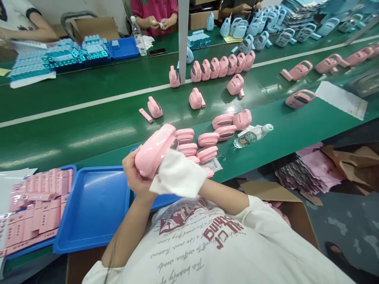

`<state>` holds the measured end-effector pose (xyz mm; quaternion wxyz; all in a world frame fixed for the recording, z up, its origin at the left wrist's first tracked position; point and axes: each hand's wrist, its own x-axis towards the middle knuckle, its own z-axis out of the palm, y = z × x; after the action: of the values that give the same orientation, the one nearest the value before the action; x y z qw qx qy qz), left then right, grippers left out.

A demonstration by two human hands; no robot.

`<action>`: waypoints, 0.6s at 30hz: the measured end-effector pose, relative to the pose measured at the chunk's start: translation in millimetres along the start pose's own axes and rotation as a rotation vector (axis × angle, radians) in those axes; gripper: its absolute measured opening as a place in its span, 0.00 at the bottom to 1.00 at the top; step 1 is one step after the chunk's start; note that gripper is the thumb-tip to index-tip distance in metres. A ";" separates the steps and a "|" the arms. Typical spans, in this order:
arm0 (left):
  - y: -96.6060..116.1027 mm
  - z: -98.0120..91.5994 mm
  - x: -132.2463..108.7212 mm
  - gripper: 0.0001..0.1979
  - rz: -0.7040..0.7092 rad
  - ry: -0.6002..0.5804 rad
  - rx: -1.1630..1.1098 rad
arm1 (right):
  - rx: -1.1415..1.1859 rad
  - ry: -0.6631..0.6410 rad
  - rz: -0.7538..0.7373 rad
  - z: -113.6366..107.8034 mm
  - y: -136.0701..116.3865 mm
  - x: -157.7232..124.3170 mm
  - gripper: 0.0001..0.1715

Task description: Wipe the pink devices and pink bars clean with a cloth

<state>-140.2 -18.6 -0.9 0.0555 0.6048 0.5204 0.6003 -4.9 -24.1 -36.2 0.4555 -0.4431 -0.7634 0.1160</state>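
Note:
My left hand (134, 173) is closed around a glossy pink handheld device (155, 149), held up just above the near edge of the green belt. My right hand is wrapped inside a white cloth (177, 173) that presses against the device's lower right side; its fingers are hidden by the cloth. Just behind the device lie several more pink devices (204, 142) in a loose pile on the belt.
An empty blue tray (94, 205) sits at my left, beside a tray of pink flat parts (35, 209). A water bottle (251, 136) lies on the green belt (89, 126). More pink and blue devices stand further back. Other people's hands work at the far side. A cardboard box (284, 205) stands at my right.

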 end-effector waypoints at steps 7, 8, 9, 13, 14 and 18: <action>9.4 -13.7 13.0 0.47 0.221 -0.129 -0.025 | 0.554 0.031 0.185 -9.4 13.1 12.1 0.47; 8.7 -14.4 14.8 0.48 0.232 -0.164 -0.066 | 0.657 -0.025 0.212 -12.6 16.5 15.4 0.54; 7.8 -14.5 16.2 0.48 0.236 -0.204 -0.118 | 0.728 -0.084 0.235 -16.4 19.8 19.0 0.59; 4.9 -13.6 17.1 0.46 0.205 -0.336 -0.364 | 0.844 -0.227 0.255 -33.4 24.3 32.1 0.67; 5.2 -13.9 16.6 0.45 0.172 -0.351 -0.394 | 0.852 -0.221 0.261 -36.7 22.5 34.1 0.66; 8.1 -16.6 16.2 0.37 -0.183 -0.378 -0.317 | 0.882 -0.134 0.388 -39.6 11.1 38.1 0.55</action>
<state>-152.9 -20.2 20.1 0.2998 0.6402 0.4530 0.5432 25.7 3.2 2.1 0.5197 -0.3335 -0.5726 0.5393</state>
